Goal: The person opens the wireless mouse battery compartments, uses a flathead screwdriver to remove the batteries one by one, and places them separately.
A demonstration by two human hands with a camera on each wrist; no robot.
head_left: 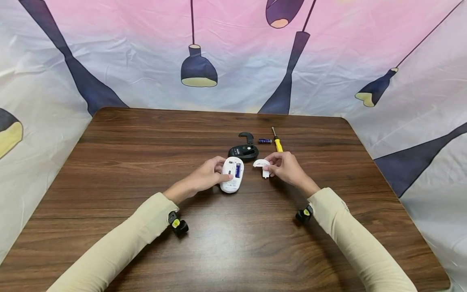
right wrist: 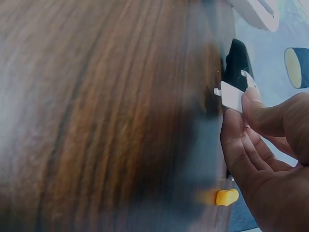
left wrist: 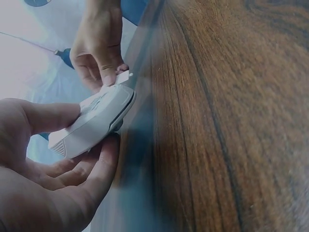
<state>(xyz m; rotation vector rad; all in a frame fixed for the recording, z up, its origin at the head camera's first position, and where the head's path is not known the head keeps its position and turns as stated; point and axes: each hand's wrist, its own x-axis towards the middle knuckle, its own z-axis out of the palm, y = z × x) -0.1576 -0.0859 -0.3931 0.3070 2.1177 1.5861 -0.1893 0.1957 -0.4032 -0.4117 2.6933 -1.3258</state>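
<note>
My left hand (head_left: pixel 208 175) holds a white computer mouse (head_left: pixel 227 185) with its underside up, thumb on top and fingers beneath. A blue battery (head_left: pixel 238 170) sits in the mouse's open compartment. In the left wrist view the mouse (left wrist: pixel 91 128) is tilted, held between thumb and fingers. To its right, my right hand (head_left: pixel 286 167) pinches a white battery cover (head_left: pixel 265 173), a curved piece with a flat tongue. The right wrist view shows this cover (right wrist: pixel 231 96) between thumb and forefinger, its small tab pointing away from the hand.
Just behind the white mouse lies a black mouse (head_left: pixel 238 152), underside up, with its black cover (head_left: pixel 249 136) beyond it. A second blue battery (head_left: pixel 264 141) and a yellow-handled screwdriver (head_left: pixel 278 145) lie to the right on the brown wooden table (head_left: pixel 146 134). A printed cloth (head_left: pixel 146 61) hangs behind.
</note>
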